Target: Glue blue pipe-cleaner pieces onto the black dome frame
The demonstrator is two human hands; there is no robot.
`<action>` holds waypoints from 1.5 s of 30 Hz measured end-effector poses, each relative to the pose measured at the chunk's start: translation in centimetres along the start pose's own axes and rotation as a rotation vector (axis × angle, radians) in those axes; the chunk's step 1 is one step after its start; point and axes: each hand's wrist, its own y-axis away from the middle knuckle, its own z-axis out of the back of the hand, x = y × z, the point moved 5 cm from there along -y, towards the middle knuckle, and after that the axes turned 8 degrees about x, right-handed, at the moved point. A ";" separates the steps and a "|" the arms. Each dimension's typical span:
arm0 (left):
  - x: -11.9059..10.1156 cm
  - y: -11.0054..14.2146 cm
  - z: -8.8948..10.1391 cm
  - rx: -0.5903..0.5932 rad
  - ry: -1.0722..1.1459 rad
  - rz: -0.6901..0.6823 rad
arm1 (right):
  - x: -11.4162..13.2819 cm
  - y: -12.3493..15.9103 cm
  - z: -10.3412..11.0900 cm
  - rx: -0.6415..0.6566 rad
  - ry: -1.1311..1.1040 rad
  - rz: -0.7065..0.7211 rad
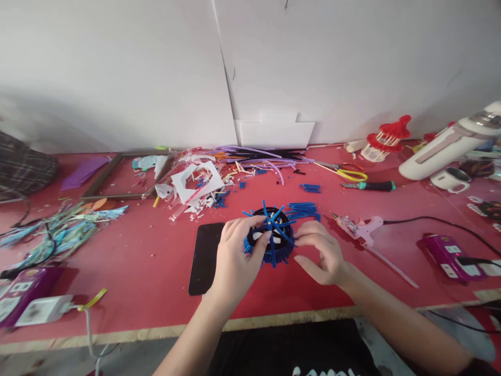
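1. At the far left of the red worktop (152, 282), pale green and blue strands (78, 230) lie in a loose heap.
2. A dark phone (204, 261) lies flat, just beside the person's left wrist.
3. The left grip (238, 248) is narrow, thumb and fingers closed on the blue-and-black round piece (273, 246) near its upper spokes.
4. That piece is between the hands, near the worktop's front edge; the step in hand looks like steadying it while its spokes are adjusted.
5. Short blue lengths (303, 209) lie in a bundle just behind it.
6. The right grip (325, 256) is part-open, thumb apart from fingers, fingertips at the piece's right edge; contact is unclear. The next move seems to call for a light, precise touch there.
7. A pink glue gun (364, 230) lies farther right.
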 end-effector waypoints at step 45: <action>-1.3 0.0 0.7 0.019 -0.029 -0.007 | 0.8 -5.7 -0.5 0.059 0.060 -0.057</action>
